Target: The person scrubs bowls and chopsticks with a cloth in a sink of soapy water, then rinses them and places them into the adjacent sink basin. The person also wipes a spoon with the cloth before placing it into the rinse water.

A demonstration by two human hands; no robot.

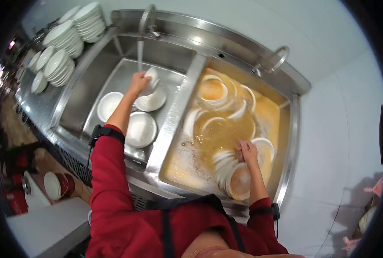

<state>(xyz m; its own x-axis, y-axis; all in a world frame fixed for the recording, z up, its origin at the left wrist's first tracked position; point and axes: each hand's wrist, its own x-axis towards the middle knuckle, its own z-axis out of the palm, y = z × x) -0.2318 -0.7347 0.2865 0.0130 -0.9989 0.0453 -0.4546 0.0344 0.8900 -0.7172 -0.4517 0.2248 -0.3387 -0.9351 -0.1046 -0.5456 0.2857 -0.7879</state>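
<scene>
White dish (153,77) in the left hand, right beside the running tap

And we join it at the steel double sink, where the left hand (139,81) is clamped on that dish at the edge, fingers closed, just beside the stream of water (140,53) from the left tap (147,21). Below it in the left basin (118,71) we count more white pieces, a round plate (141,130) among them, lying on the metal floor.

For handling this well, our call is a firm pinch at the rim, the palm off the face, and a tilt that lets the stream sheet across and run away from the sleeve. Wet ceramic is likely slippery, so we'd favour a low hold over the pieces beneath.

Across the divider, well apart from its partner, the right hand (248,152) is down at the murky, foamy water (191,157) of the right basin, fingers curled in, just beside a leaning row of bowls (226,167). Is it gripping one? We cannot tell; the fingertips are hidden from us. A gentle touch there seems wise, as those rims lean closely against each other.
</scene>
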